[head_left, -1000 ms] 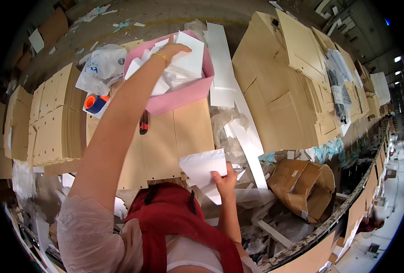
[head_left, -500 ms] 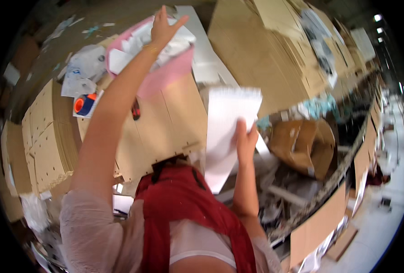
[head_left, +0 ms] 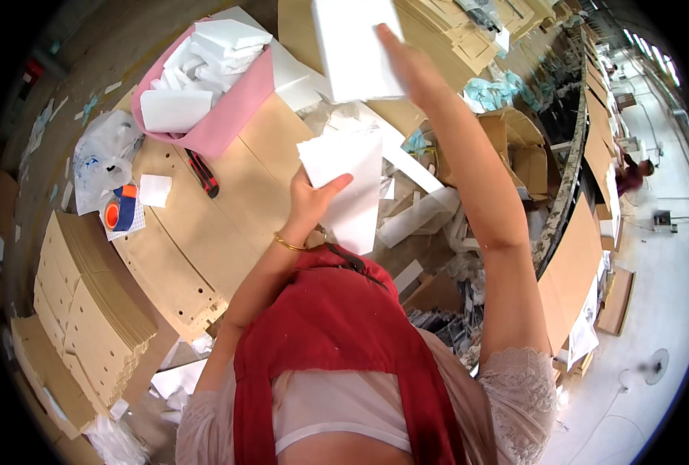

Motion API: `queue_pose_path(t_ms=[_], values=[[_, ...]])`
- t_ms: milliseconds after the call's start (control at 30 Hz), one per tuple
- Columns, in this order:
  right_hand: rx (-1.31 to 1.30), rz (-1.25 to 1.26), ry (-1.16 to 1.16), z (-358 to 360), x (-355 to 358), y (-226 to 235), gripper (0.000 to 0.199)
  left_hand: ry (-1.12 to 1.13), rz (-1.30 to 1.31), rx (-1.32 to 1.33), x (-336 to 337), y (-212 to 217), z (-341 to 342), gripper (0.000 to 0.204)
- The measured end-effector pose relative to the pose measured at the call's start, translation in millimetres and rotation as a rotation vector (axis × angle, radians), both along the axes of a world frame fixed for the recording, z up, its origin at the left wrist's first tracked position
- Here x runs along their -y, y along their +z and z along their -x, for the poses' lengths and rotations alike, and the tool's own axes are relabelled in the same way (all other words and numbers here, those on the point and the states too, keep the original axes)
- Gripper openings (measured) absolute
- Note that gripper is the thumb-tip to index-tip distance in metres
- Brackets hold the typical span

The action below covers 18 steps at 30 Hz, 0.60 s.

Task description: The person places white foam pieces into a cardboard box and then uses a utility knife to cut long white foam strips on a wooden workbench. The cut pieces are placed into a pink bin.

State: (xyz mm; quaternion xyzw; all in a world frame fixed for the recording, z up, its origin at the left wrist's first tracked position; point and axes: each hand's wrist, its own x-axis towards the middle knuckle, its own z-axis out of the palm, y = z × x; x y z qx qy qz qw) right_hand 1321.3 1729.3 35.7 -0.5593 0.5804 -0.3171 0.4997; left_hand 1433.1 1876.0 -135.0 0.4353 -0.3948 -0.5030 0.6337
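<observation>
My left hand (head_left: 315, 203) is closed on a flat white piece (head_left: 352, 174), thumb on its face and fingers behind its left edge. The piece stands upright just beyond my red apron (head_left: 321, 325), and its upper edge looks ragged. Farther off, my right hand (head_left: 416, 74) reaches forward with a white rectangular panel (head_left: 358, 50), gripped along its right edge. The top of that panel runs out of the picture. A pink container (head_left: 240, 116) heaped with white pieces (head_left: 197, 70) stands to the left on a light brown board surface (head_left: 236, 198).
Beside the pink container lie a red and black utility knife (head_left: 203, 172), a blue and orange tape roll (head_left: 121, 209) and a plastic bag (head_left: 108, 159). Stacked cardboard (head_left: 89, 287) rises at the left. Toward the right are an open carton (head_left: 519, 147) and heaped scraps (head_left: 461, 298).
My left hand has come back from over the pink container and now grips a white piece near me. My right hand has swung forward, holding a white panel. The view has shifted.
</observation>
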Motion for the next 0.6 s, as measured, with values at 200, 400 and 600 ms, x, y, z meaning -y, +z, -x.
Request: queue_pose_path(t_ms=[200, 400, 600], values=[[0.155, 0.275, 0.177, 27, -70, -47, 0.066, 0.088, 0.212, 0.274, 37, 8, -27, 0.078], [0.366, 0.329, 0.175, 8, -74, -41, 0.063, -0.406, 0.133, -0.105, 11, -26, -42, 0.109], [0.043, 0.106, 0.055, -5, -38, -30, 0.065, -0.316, -0.222, 0.023, -23, -75, 20, 0.068]])
